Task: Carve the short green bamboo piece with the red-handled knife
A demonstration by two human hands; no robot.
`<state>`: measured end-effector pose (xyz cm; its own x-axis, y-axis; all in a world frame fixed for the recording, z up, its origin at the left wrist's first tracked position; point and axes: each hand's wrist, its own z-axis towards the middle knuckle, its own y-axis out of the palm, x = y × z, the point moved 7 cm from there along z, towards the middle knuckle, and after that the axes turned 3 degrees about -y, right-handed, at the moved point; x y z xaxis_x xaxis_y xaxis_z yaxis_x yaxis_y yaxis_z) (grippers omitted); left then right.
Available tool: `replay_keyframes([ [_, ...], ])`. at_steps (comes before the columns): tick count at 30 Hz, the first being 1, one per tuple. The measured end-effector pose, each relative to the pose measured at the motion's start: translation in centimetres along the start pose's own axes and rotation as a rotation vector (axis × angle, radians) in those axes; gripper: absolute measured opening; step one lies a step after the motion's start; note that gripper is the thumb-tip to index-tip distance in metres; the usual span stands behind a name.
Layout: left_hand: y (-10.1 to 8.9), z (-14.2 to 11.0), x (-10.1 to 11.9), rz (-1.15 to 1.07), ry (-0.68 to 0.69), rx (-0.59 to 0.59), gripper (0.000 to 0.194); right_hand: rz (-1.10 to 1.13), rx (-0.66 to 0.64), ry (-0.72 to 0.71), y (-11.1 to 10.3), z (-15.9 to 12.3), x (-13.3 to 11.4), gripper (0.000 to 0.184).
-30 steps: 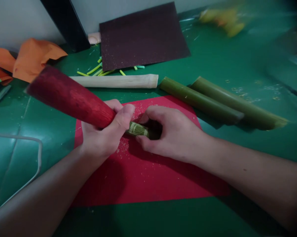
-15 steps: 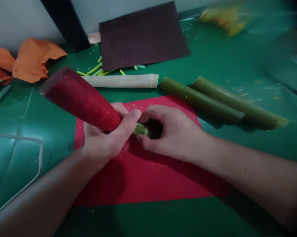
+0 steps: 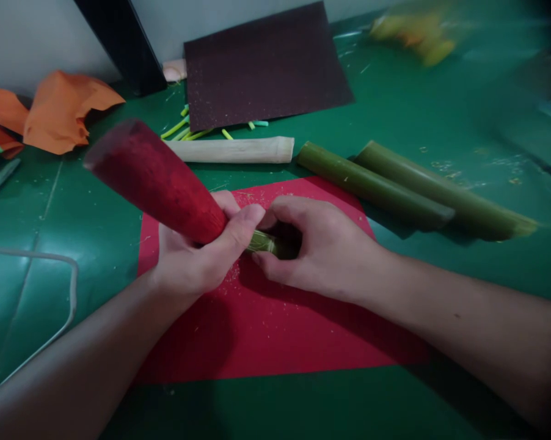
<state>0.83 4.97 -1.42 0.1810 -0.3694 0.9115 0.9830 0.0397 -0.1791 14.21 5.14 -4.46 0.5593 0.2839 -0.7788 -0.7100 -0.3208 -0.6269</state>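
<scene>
My left hand is closed around a red-handled tool, whose thick, tapered handle slants up to the left. The tool's working end is hidden by my fingers. On the right, my right hand curls around a short green bamboo piece, thumb on the near side and fingers on the far side. Pale scratched lines show on the bamboo between the two hands. Both hands are over a red sheet sprinkled with fine shavings.
Two green bamboo lengths lie at the right behind the sheet, beside a pale peeled stick. Farther back are a dark brown sheet and yellow-green strips. Crumpled orange paper and a white cable are at left.
The upper end of the red handle has swung slightly right and up, and my left hand has shifted a little right. My right hand and the bamboo are almost unmoved.
</scene>
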Motion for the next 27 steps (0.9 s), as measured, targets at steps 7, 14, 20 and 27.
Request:
replay_keyframes([
  [7,-0.34,-0.16,0.03,0.006,0.011,0.074,0.034,0.001,0.003,-0.016,-0.19,0.09,-0.07,0.016],
  [14,-0.54,0.18,-0.85,-0.089,-0.089,0.126,0.039,-0.011,0.036,-0.015,-0.31,0.04,-0.07,0.015],
  [20,-0.10,0.00,-0.58,-0.057,-0.050,0.008,0.043,0.005,-0.003,0.009,-0.02,0.05,-0.04,0.016],
  [27,-0.35,-0.10,-0.18,-0.025,-0.036,0.077,0.037,-0.014,0.007,0.003,-0.22,0.10,0.00,0.016],
])
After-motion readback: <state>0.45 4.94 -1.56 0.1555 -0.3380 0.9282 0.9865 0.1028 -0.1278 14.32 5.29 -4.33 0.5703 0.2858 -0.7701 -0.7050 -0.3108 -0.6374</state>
